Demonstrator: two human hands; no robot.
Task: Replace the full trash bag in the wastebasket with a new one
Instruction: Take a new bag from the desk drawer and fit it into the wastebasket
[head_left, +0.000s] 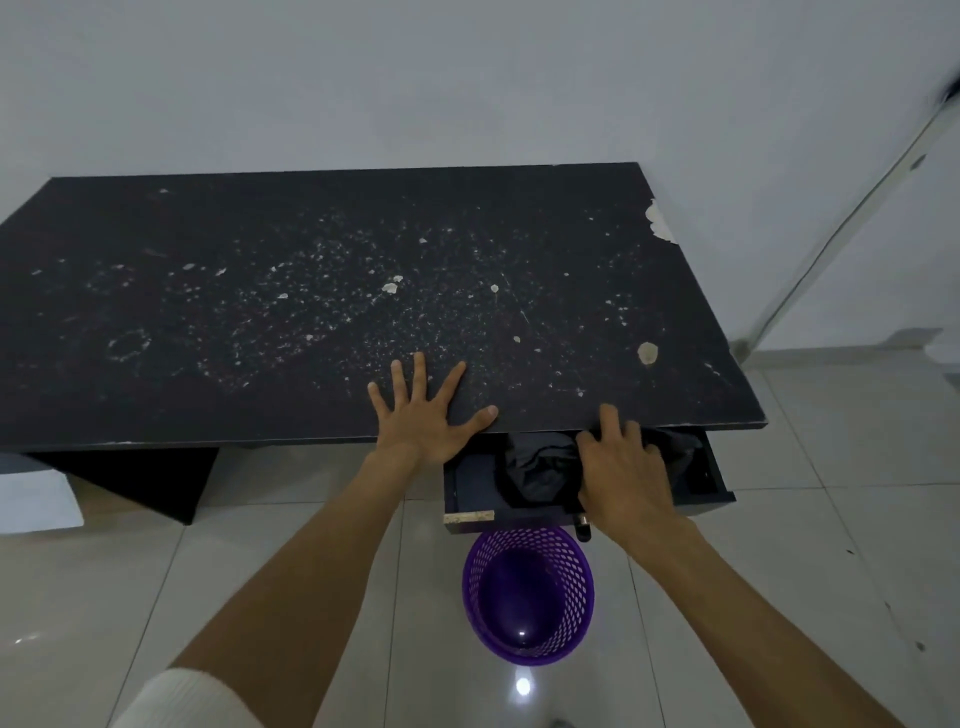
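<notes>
step in hand: fetching the new liner. the wastebasket (471, 582) shows bare purple mesh and a bare bottom, no bag in it, so i judge the full bag is out and the fresh one is being picked up.
wastebasket position: upright on the tiled floor (260, 571), just in front of the open drawer (714, 493), between the two forearms.
new bag position: a crumpled black plastic bundle (535, 467) lies in the drawer, partly under the desk (234, 312) edge. i take it for the stock of bags; whether it is one or several cannot be told.
left hand (423, 415): flat on the desk top near its front edge, fingers spread and straight, holding nothing. reads as a brace.
right hand (623, 467): in the drawer, on the right part of the bundle, fingers bent downward. the fingertips are hidden, so i cannot tell if it has a pinch on the plastic or only rests on it.
next move calls for: a firm pinch on a single layer, a lift clear of the drawer front, then both hands to shake the bag open and find its mouth.
risk (judgement): thin film may cling, so extra bags could come up with it.
</notes>
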